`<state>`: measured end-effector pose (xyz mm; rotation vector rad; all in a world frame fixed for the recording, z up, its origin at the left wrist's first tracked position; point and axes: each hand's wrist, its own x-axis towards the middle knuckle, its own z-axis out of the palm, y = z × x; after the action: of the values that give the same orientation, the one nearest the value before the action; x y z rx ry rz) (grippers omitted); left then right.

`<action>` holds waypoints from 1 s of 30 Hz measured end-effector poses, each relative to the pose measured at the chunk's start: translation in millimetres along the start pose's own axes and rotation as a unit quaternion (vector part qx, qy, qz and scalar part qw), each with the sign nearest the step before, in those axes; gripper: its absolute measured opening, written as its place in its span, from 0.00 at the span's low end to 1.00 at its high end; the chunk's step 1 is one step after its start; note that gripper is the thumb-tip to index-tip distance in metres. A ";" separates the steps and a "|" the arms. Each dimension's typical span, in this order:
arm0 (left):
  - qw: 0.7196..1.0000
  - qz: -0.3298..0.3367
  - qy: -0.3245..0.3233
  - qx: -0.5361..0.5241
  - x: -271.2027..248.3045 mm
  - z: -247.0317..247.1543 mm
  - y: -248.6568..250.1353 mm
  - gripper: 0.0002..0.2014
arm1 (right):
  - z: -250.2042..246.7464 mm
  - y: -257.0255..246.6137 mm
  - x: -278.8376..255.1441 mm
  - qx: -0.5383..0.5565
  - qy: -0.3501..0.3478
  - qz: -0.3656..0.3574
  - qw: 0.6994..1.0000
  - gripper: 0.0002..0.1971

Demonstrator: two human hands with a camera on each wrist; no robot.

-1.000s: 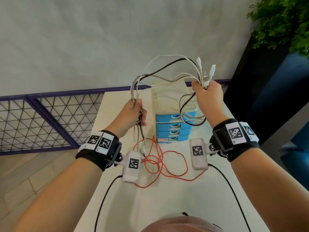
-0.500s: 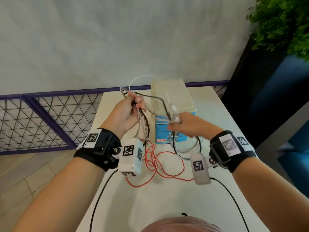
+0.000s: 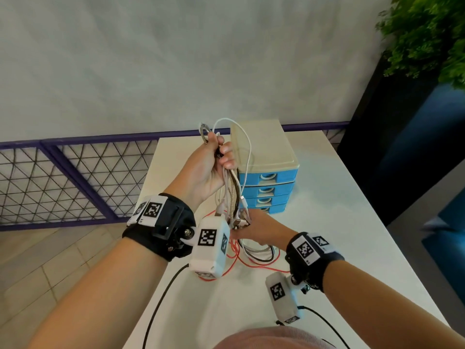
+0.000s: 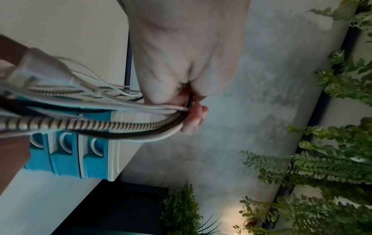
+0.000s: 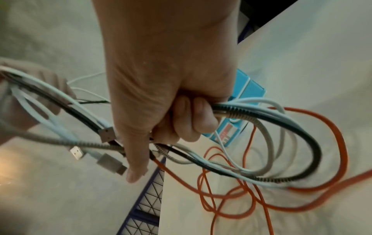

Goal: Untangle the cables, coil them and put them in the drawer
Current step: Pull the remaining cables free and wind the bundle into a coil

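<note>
While my left hand (image 3: 210, 170) clutched the cable bundle (image 3: 232, 195) above the drawer unit (image 3: 266, 157), my right hand (image 3: 256, 229) gripped its lower end. The wrist camera (image 3: 210, 245) hid part of the red cable (image 3: 254, 263) in front of the unit.

You are getting even, soft daylight in the head view, with only faint shadows on the table (image 3: 339, 222). The wide lens is bending the purple railing (image 3: 75, 144) at nine o'clock, and the plant (image 3: 427, 39) at two o'clock is smearing slightly. Your left wrist view is running dimmer, with a warm glow at six o'clock and the nearest cables (image 4: 60, 125) out of focus. Your right wrist view is looking dim and grainy, with the cables blurring and an orange glare at eight o'clock.
</note>
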<state>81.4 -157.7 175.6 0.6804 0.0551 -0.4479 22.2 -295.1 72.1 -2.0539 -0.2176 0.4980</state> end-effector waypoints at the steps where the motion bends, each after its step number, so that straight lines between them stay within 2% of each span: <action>1: 1.000 0.000 -0.004 -0.003 -0.7 2.0 -0.3 0.19 | 4.4 1.7 3.2 0.006 0.011 0.003 1.000 0.13; 5: 1.000 0.006 -0.012 0.006 -2.9 6.4 0.6 0.19 | 12.8 3.4 10.6 0.024 0.053 0.030 0.998 0.15; 10: 0.997 0.007 0.002 0.078 -4.2 0.4 13.0 0.18 | 10.3 17.9 19.1 -0.031 0.088 0.054 0.994 0.14; 14: 0.970 0.012 0.028 0.240 -9.5 -8.7 22.3 0.17 | -3.9 27.5 20.3 -0.119 0.103 0.074 0.985 0.14; 18: 0.958 -0.018 0.055 0.282 -12.1 -13.8 29.2 0.17 | -22.1 31.4 8.8 -0.199 0.116 0.093 0.969 0.18; 21: 0.940 -0.041 0.044 0.336 -13.9 -14.5 33.6 0.16 | -32.1 35.8 5.6 -0.207 0.107 0.112 0.966 0.17; 24: 0.898 -0.043 0.033 0.436 -13.9 -19.2 28.7 0.15 | -43.9 35.4 5.7 -0.178 0.075 0.108 0.975 0.12; 26: 0.856 -0.046 0.040 0.514 -13.5 -21.3 23.2 0.12 | -54.1 29.6 1.9 -0.150 0.063 0.092 0.982 0.13; 28: 0.793 -0.052 0.065 0.604 -6.7 -28.5 21.9 0.08 | -65.0 21.2 -3.4 -0.131 0.058 0.089 0.986 0.15; 30: 0.700 -0.070 0.076 0.707 8.0 -45.2 29.9 0.09 | -76.0 15.3 -5.1 -0.108 0.067 0.095 0.987 0.16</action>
<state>105.4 -112.3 156.6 2.2733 -0.1067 -0.5347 49.8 -364.4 93.9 -2.3251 0.0062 0.4676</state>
